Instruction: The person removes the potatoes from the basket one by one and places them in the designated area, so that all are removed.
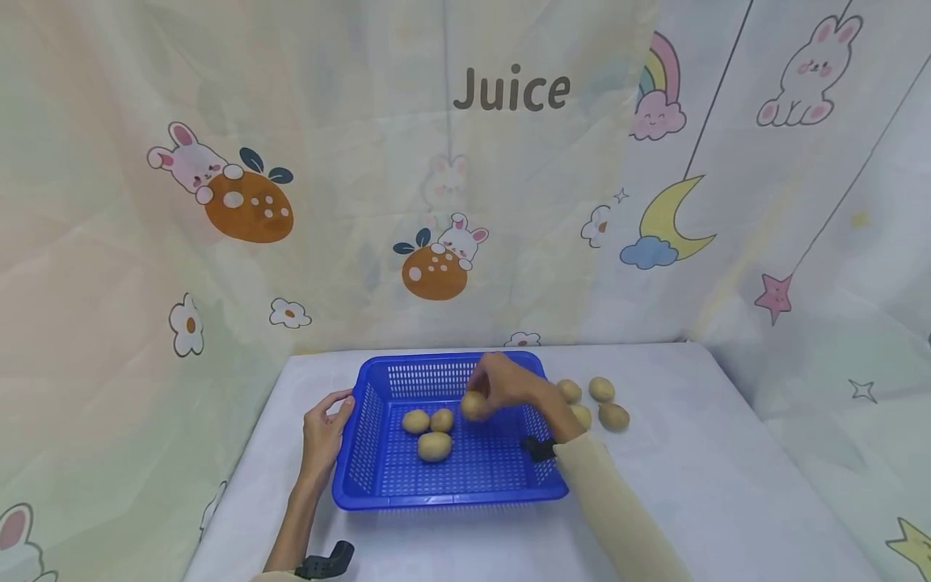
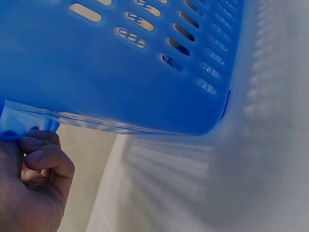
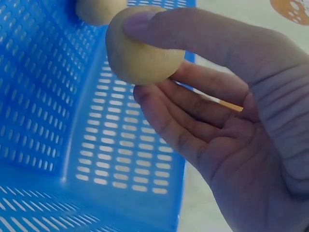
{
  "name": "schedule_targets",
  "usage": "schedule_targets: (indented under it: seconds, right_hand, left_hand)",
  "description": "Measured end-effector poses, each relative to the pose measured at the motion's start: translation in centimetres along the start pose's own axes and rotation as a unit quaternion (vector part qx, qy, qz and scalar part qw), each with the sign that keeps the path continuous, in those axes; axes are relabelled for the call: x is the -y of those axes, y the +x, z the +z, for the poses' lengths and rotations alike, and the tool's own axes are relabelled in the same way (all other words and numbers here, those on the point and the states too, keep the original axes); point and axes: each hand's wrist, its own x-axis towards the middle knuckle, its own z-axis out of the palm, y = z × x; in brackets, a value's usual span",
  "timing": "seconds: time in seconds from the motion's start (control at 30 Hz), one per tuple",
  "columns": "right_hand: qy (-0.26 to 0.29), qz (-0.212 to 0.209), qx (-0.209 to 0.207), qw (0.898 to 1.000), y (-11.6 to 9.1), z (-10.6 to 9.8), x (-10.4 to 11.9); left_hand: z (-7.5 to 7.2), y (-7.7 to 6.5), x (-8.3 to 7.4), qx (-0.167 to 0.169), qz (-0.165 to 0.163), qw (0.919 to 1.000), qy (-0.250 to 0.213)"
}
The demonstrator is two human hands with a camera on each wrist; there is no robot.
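A blue plastic basket (image 1: 451, 499) with slotted walls sits on the table. My left hand (image 1: 322, 436) grips its left rim; in the left wrist view the fingers (image 2: 50, 162) curl at the rim. Above the basket floor, my right hand (image 1: 503, 381) pinches a potato (image 1: 473, 406) between thumb and fingers. The right wrist view has this held potato (image 3: 140, 53) close up, with the thumb across its top. Three more potatoes (image 1: 434, 447) lie grouped on the left half of the basket floor.
Several loose potatoes (image 1: 614, 417) lie on the white table (image 1: 676, 469) just right of the basket, partly hidden by the right forearm. A printed curtain (image 1: 349, 275) hangs behind the table and along both sides.
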Motion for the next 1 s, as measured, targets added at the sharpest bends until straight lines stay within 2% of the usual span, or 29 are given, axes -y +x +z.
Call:
schedule_targets:
  seconds: [0.5,0.73,0.9,1.0]
  right_hand:
    - [0.025,-0.016,-0.037,0.999,-3.1,-3.0,0.3]
    - [0.064,0.018,-0.065,0.996,-5.0,-4.1,0.1]
    - [0.039,0.008,-0.077,0.996,-6.3,-5.0,-0.2]
    - [0.035,0.018,-0.083,0.996,-7.2,-5.5,-0.4]
  left_hand:
    - [0.0,0.1,0.2,0.0,-0.003,1.0,-0.003]
    - [0.1,0.0,0.2,-0.003,0.004,1.0,0.002]
    - [0.1,0.0,0.2,-0.003,0.008,1.0,-0.005]
    - [0.1,-0.1,0.2,-0.002,0.007,1.0,-0.002]
